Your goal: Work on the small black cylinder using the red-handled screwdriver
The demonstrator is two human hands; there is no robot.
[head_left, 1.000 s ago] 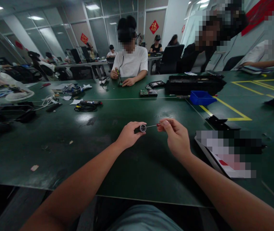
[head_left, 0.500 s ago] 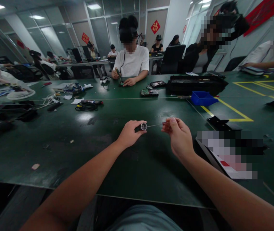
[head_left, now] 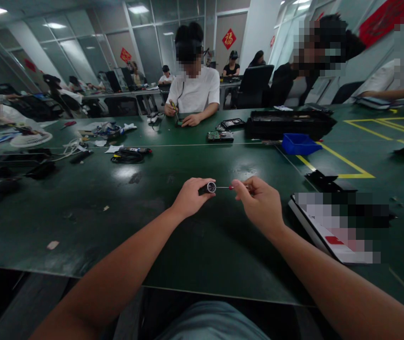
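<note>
In the middle of the view my left hand is closed around a dark cylindrical part with a silvery ring at its open end, which faces me and to the right. My right hand is closed on a screwdriver with a thin metal shaft and a red bit showing at its handle. Its shaft points left, and the tip meets the ringed end; whether it sits inside or only touches the rim I cannot tell. Fingers cover most of the handle. Both hands are above the green table.
Right of my right arm lies a white box-like item, partly blurred, with black parts behind it. Farther back are a blue bin, a long black housing, a circuit board and coiled cable. A co-worker sits opposite.
My right hand has turned and its fingers have shifted on the screwdriver, whose shaft now lies more level and whose red part shows. The left hand and the cylinder have stayed nearly still.
</note>
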